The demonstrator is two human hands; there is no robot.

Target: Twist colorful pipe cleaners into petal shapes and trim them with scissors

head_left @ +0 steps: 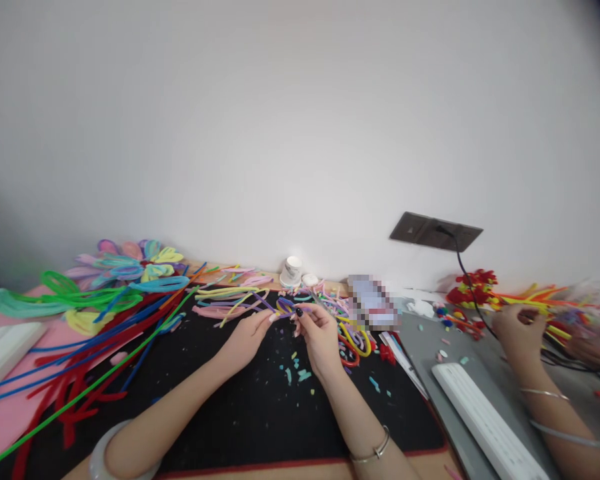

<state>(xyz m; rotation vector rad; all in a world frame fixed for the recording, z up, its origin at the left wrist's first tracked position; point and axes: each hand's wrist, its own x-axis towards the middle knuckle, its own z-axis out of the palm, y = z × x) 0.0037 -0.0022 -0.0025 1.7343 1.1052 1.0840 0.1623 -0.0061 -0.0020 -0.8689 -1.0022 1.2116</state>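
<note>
Thumb and fingers pinched, my left hand [250,340] grips a purple pipe cleaner [285,307] that bends into loops between my hands. Close beside it, my right hand [321,339] pinches the other side of the same piece. A small dark round spot shows at my right fingertips; I cannot tell what it is. Both hands are just above the black mat [220,413]. Beyond them lie yellow and pink pipe cleaners [220,310]. Small teal clippings [300,375] are scattered near my right wrist.
Blue, red and green pipe cleaners [110,350] spread across the left. Pastel looped petals [130,263] sit behind them. Paper cups [293,270] stand by the wall, with a phone [375,303] farther right. A co-worker's hand [520,333] is beyond a white power strip [485,420].
</note>
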